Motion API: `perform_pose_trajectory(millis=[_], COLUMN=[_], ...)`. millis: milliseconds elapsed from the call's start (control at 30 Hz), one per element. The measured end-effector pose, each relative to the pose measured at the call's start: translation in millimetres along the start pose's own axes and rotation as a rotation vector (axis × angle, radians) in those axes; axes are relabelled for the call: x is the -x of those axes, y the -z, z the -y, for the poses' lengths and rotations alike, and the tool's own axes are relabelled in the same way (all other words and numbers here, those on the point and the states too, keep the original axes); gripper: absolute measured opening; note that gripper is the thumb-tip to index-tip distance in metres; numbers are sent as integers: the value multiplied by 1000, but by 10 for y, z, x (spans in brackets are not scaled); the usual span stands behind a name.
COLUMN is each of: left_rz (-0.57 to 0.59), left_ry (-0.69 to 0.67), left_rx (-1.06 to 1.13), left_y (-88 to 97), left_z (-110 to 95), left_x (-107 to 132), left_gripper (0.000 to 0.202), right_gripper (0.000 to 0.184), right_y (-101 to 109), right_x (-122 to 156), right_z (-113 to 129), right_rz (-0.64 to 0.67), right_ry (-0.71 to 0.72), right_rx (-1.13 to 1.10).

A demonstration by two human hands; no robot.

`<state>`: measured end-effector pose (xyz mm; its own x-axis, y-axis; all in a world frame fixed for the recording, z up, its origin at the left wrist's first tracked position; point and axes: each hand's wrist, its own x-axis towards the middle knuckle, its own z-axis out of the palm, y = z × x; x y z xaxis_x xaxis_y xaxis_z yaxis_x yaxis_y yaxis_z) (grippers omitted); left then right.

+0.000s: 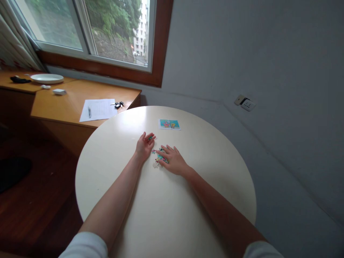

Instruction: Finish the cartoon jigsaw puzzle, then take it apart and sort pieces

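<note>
1. The left arm [118, 195] reaches toward 1 o'clock; the left hand [145, 145] lies palm half up, fingers loosely curled.
2. The right arm [212, 200] reaches toward 10 o'clock; the right hand [174, 162] lies palm down, fingers spread.

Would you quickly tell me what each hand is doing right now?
Left hand: fingers closed on a puzzle piece.
Right hand: open, flat on loose pieces.

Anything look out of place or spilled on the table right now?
Nothing stands out. The puzzle pieces sit in one small cluster under the right hand, the left hand holds a loose piece, and the picture card lies flat on the round table.
</note>
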<state>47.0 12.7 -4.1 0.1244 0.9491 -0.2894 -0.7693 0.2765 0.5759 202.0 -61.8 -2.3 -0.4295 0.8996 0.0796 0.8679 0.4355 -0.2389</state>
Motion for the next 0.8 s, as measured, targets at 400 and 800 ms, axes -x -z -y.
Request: perform_pose_trajectory(millis=[400, 800], left_rz=[-19, -18], left_ry=[-41, -61], left_rx=[34, 80], left_y=[23, 54], left_z=[-30, -61], left_x=[-16, -54], left_gripper=[36, 32], right_gripper=[45, 44], right_y=[196, 96], right_x=[164, 28], right_z=[92, 86], right_rz=[40, 187], right_ry=[32, 242], right_rx=[-216, -255])
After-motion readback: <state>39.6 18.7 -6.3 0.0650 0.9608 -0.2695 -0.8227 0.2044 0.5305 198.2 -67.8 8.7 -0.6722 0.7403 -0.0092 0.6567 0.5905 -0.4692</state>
